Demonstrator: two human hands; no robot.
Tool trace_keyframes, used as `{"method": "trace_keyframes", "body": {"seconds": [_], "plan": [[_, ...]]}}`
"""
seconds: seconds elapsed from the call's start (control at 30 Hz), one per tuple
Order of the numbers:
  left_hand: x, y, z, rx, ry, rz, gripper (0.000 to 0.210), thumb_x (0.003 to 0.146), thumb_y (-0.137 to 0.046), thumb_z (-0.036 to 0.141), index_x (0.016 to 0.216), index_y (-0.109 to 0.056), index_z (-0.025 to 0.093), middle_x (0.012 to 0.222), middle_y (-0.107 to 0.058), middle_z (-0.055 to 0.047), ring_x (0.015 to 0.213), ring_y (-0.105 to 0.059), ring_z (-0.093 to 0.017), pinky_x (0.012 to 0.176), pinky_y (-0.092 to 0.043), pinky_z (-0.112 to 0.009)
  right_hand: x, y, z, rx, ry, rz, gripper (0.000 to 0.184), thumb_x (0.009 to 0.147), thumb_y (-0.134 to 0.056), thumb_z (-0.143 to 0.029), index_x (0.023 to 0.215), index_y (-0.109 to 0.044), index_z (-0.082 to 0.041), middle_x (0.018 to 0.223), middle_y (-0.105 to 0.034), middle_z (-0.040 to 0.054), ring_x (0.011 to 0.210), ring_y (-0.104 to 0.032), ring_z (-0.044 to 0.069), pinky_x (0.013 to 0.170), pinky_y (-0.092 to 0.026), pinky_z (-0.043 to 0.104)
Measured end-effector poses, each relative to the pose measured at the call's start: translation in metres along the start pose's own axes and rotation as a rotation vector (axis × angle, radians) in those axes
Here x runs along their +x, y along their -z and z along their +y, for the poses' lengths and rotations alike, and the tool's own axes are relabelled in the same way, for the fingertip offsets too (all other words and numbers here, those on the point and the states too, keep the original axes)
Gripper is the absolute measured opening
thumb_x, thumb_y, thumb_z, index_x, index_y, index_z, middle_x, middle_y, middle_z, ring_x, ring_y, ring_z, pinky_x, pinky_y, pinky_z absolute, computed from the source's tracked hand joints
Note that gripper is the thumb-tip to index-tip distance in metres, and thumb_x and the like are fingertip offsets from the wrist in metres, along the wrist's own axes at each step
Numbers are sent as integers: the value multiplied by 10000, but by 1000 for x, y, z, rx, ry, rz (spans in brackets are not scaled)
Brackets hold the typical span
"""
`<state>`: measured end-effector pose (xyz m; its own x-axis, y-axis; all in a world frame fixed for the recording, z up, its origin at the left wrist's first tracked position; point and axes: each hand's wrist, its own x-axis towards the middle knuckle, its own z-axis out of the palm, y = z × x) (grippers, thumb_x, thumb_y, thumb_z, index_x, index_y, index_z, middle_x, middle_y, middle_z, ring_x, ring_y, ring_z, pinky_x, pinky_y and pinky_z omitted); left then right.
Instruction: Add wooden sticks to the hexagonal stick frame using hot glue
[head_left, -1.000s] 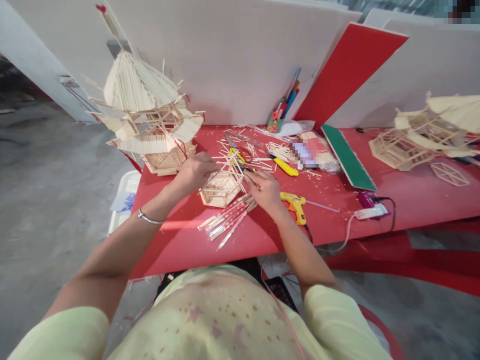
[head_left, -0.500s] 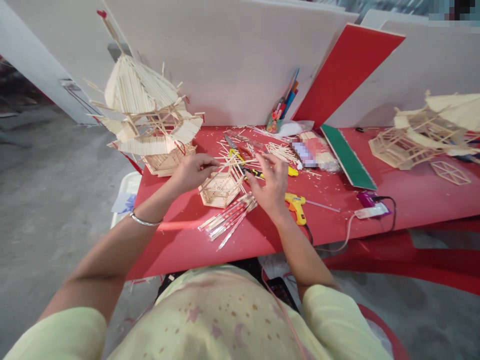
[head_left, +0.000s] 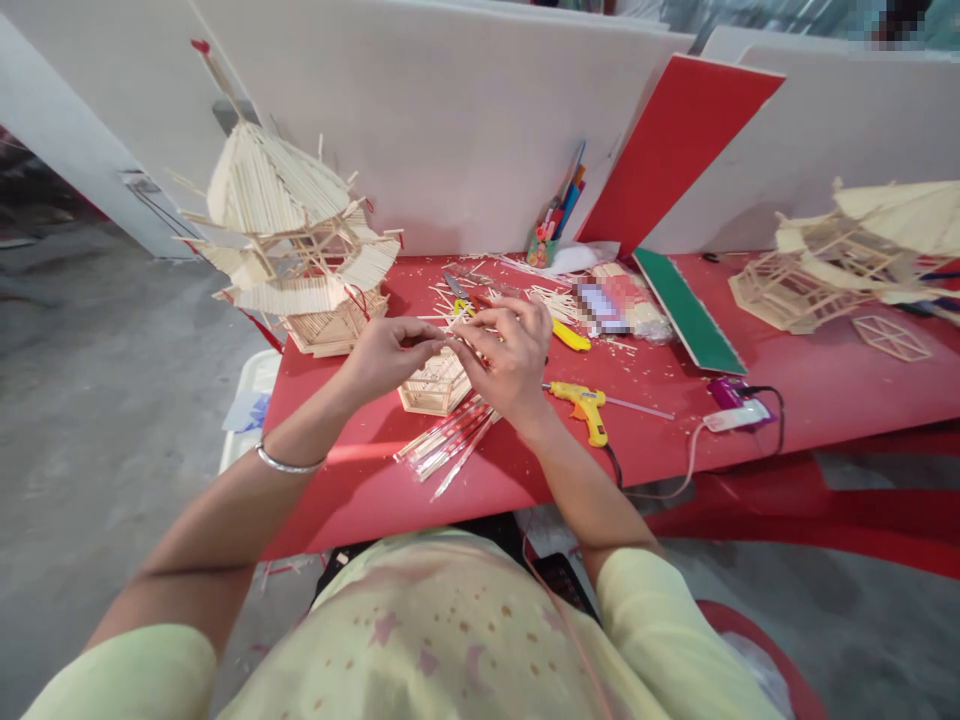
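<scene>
My left hand (head_left: 386, 358) and my right hand (head_left: 514, 362) meet at the fingertips above a small hexagonal stick frame (head_left: 427, 395). Both hands are closed in a pinch on a thin wooden stick, now mostly hidden by the fingers. The small frame stands on the red table, partly covered by my right hand. Just in front of it lie clear-wrapped packets of sticks (head_left: 442, 445). Behind my fingers are scissors (head_left: 456, 287) with yellow handles and loose pale sticks. A yellow glue gun (head_left: 583, 405) lies to the right of my right hand.
A tall stick pagoda (head_left: 300, 260) stands at the left, another stick model (head_left: 802, 270) at the right. A pen cup (head_left: 541, 248), a yellow cutter (head_left: 571, 335) and a green board (head_left: 690, 310) are on the red table (head_left: 487, 500). A cable runs off the front edge.
My right hand has moved left and its fingers have closed in toward my left fingertips. The stick that spanned the gap between my hands is now mostly covered.
</scene>
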<state>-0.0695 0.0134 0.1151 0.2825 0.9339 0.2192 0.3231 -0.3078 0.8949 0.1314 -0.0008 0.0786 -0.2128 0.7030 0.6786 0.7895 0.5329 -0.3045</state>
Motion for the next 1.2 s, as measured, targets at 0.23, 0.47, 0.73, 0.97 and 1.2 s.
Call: {"method": "trace_keyframes", "body": {"seconds": [0.23,0.47,0.73,0.97,1.2], "plan": [[-2,0,-1,-13,2,92,242,800,-769,365,842,-814,131,607,-622,-19,530,-475,-95,493,-338,-231,2,19,29,48,-99,106,389,1042,-526,-440,1413,-628,-387,1425,-568,66,1451,-420,359,1221,-289,651],[-3,-1,7,-245,74,160,193,758,-792,345,832,-794,166,564,-564,14,481,-408,-78,446,-291,-230,-2,-1,109,-232,-368,-383,326,1000,-559,-345,1224,-758,-218,1162,-740,143,1157,-659,327,1028,-510,475],[0,-1,4,-451,183,168,220,736,-834,343,840,-751,168,565,-566,15,483,-465,-76,423,-320,-199,5,-39,142,-400,-461,-657,361,1022,-485,-332,1226,-758,-211,1244,-730,167,1199,-653,308,997,-509,406],[0,4,4,-496,240,177,301,733,-854,400,901,-739,179,690,-668,-6,448,-482,-61,387,-304,-187,25,-32,191,-588,-709,-665,455,984,-513,-247,1386,-635,-71,1437,-554,281,1320,-542,394,1075,-445,518],[-3,4,0,-555,242,234,286,719,-870,409,843,-777,168,700,-699,-33,470,-467,-60,403,-275,-193,19,4,195,-544,-632,-494,474,1014,-415,-216,1426,-565,-37,1379,-555,286,1248,-588,345,1012,-489,420]]}}
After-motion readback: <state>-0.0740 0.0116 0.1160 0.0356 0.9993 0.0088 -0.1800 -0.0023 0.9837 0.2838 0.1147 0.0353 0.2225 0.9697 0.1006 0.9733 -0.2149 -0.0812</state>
